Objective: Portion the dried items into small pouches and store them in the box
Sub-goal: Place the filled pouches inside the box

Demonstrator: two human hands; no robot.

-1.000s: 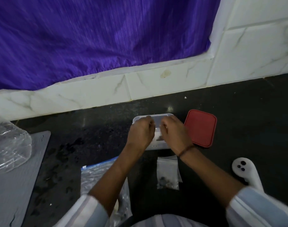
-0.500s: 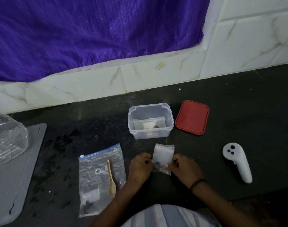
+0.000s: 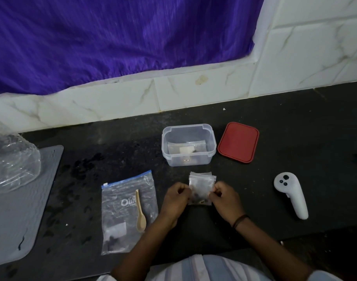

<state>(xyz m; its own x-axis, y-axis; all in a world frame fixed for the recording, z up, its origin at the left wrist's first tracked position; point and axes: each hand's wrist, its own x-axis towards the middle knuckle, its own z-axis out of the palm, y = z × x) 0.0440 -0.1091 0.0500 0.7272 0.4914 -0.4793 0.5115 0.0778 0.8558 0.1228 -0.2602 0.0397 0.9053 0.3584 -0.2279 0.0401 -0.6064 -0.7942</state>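
Spillage looks the main risk — both hands, left hand (image 3: 176, 196) and right hand (image 3: 224, 197), pinch the side edges of a thin, crinkly clear pouch (image 3: 201, 189) near the surface's front edge, dark dried bits loose at its bottom, and a tug on slippery film could tip them out if its top is unsealed. Left lie a zip bag (image 3: 129, 211) and pale wooden spoon (image 3: 140, 213); farther back stands the rigid clear box (image 3: 188, 144) holding a pouch — its flat red lid (image 3: 238, 141) beside it.

A red lid (image 3: 238, 142) is lying by a clear box (image 3: 188, 147). A purple curtain (image 3: 121, 37) is hanging behind. The controller (image 3: 291, 194) is looking white.
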